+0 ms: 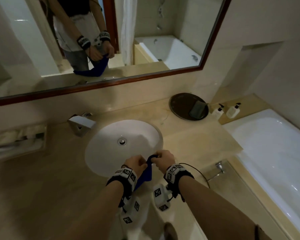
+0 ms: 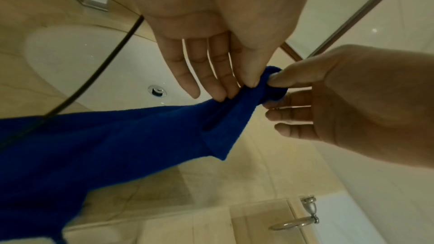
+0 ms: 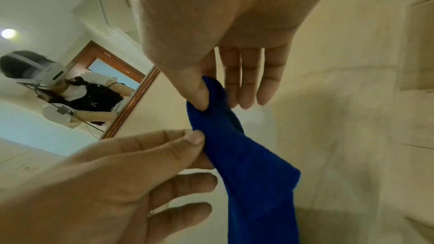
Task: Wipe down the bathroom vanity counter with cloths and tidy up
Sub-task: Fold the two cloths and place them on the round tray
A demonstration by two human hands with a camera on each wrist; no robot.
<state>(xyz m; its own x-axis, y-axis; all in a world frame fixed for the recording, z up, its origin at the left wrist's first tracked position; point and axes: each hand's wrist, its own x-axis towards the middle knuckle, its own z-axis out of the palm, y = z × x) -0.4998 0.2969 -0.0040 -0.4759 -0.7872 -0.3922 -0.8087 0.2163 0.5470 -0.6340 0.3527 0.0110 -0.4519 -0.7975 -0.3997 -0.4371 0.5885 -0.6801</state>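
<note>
Fingers of both hands pinch one top corner of the blue cloth (image 1: 146, 172), lower centre of the head view; left hand (image 1: 136, 164) and right hand (image 1: 164, 160) nearly touching, cloth hanging lengthwise below them over the sink's (image 1: 111, 135) near rim.

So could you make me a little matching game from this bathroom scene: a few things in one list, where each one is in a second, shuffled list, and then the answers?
Things:
1. blue cloth
2. round dark tray
3. two pump bottles
4. faucet

Places:
A. on the ledge at the head of the bathtub
B. on the counter, in the back right corner under the mirror
C. pinched between the left hand and right hand, above the front rim of the sink
D. on the counter behind the sink, to its left

Pairs: 1-C, 2-B, 3-A, 4-D
</note>
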